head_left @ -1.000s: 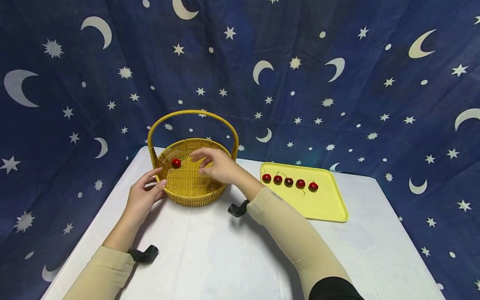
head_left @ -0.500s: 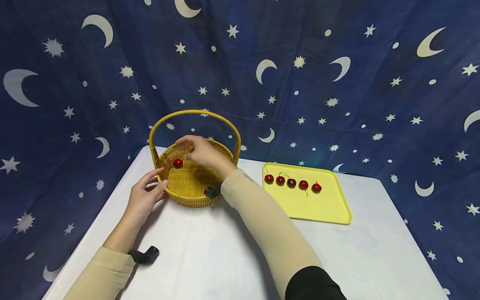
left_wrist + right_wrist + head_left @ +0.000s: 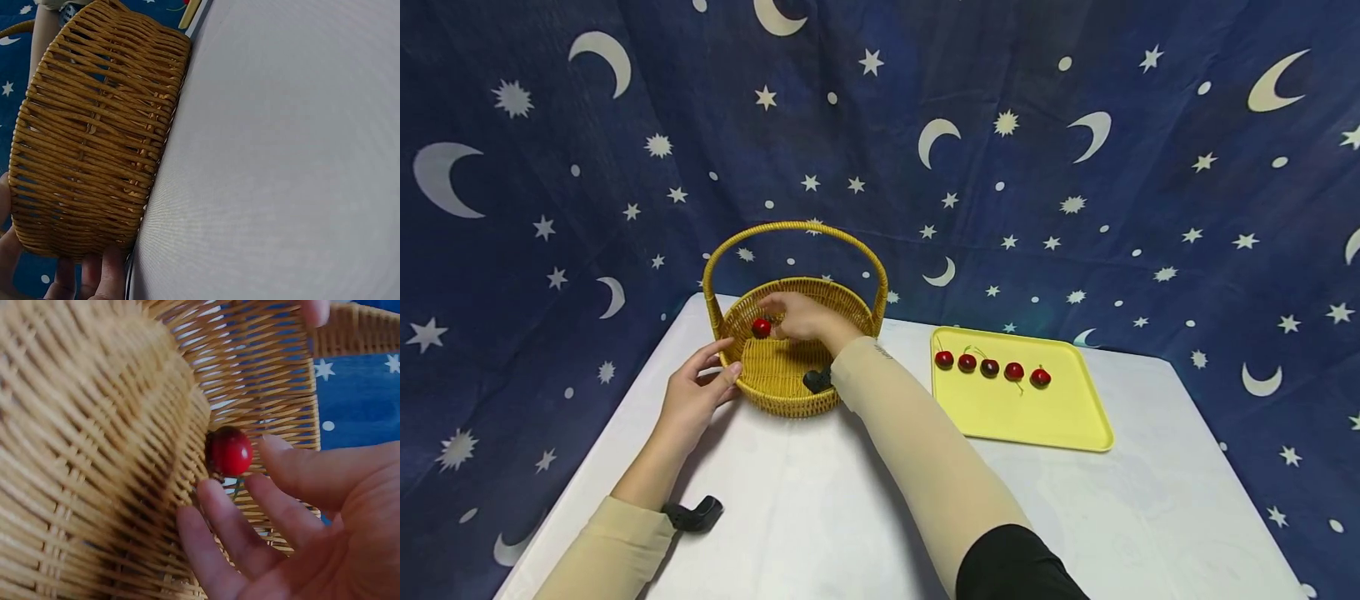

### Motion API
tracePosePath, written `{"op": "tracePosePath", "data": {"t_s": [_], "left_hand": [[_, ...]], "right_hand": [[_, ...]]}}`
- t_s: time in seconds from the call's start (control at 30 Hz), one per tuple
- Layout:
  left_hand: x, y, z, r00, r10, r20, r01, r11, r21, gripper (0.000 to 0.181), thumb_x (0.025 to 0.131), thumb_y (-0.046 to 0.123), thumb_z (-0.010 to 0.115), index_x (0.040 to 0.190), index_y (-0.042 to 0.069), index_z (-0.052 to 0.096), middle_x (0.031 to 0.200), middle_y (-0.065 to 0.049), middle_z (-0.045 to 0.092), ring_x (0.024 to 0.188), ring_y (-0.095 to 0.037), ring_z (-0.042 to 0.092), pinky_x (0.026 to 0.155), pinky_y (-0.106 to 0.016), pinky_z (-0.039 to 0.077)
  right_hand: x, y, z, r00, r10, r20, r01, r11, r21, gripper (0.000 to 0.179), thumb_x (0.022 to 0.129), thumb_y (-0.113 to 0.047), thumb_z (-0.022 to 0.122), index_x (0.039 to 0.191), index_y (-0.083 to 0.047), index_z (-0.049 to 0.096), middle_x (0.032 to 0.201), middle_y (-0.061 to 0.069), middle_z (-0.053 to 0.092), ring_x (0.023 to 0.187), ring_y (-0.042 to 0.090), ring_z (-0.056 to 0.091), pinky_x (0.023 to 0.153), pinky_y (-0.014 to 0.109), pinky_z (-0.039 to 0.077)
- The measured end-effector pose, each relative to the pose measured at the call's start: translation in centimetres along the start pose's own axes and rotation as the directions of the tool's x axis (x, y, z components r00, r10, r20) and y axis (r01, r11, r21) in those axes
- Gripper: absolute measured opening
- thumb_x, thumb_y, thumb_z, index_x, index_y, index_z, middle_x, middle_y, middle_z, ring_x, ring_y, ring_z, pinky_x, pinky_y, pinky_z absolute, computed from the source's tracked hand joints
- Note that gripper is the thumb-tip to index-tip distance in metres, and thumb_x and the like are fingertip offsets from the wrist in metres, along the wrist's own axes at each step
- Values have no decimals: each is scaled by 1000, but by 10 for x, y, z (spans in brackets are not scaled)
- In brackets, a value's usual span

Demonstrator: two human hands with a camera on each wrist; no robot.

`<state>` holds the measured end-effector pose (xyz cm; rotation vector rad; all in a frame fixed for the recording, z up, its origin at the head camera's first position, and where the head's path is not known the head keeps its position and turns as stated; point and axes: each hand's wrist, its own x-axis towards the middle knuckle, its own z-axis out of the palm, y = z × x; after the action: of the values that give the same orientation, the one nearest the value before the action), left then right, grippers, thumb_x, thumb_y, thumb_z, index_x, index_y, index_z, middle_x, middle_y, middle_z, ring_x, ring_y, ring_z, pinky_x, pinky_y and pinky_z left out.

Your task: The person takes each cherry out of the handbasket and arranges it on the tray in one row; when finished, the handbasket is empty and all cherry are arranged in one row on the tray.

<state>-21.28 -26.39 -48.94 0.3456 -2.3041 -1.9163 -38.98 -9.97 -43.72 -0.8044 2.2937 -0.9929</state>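
A yellow-brown woven basket with a tall arched handle stands at the back left of the table. My left hand grips its left side, and in the left wrist view the fingers lie against the outer weave. Inside, at the left wall, lies one red cherry with a green stem. My right hand reaches into the basket just right of the cherry. In the right wrist view its thumb and loosely bent fingers spread close around the cherry without closing on it.
A yellow tray lies to the right of the basket, bearing a row of several cherries along its back part. A white cloth covers the table. Behind hangs a dark blue curtain printed with moons and stars.
My right hand has moved left and deeper into the basket, then lowered beside the cherry. The left hand keeps its place on the basket. The head view has shifted slightly.
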Motion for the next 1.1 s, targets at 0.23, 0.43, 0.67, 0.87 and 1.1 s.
{"op": "tracePosePath", "data": {"t_s": [0.23,0.43,0.67,0.87,1.1], "left_hand": [[0,0,1,1000,5,11,-4,1000,-24,59,107,28,69,162,20,49,153,-23,42,105,0,62,88,-22,65],[1,-1,0,1000,15,14,-14,999,-33,61,107,27,69,163,18,48,153,-23,41,103,2,63,87,-21,65],[1,-1,-2,1000,28,12,-28,999,-22,60,108,27,68,163,18,48,152,-25,42,102,4,63,86,-20,65],[1,-1,-1,999,33,31,-32,999,-44,60,108,27,68,163,16,47,147,-19,42,103,2,63,87,-21,66],[2,-3,-1,999,32,39,-31,999,-35,61,108,29,68,164,16,46,147,-18,43,103,2,64,88,-22,66]], "right_hand": [[6,-1,11,999,-7,52,10,998,-61,57,96,3,75,150,-10,61,153,11,63,140,25,60,104,35,62],[11,-5,20,997,-30,77,42,988,-151,41,92,2,80,132,-8,73,122,8,76,111,17,69,94,24,59],[9,-10,25,992,-31,120,46,991,-128,31,91,2,82,121,-6,77,102,4,75,90,11,67,75,16,56],[7,-16,31,978,-45,201,93,967,-239,30,93,-13,86,122,-10,77,100,-2,73,89,8,63,76,16,53],[7,-20,31,977,-43,207,102,954,-281,24,93,-13,86,115,-12,78,99,-3,72,88,8,63,75,16,53]]}}
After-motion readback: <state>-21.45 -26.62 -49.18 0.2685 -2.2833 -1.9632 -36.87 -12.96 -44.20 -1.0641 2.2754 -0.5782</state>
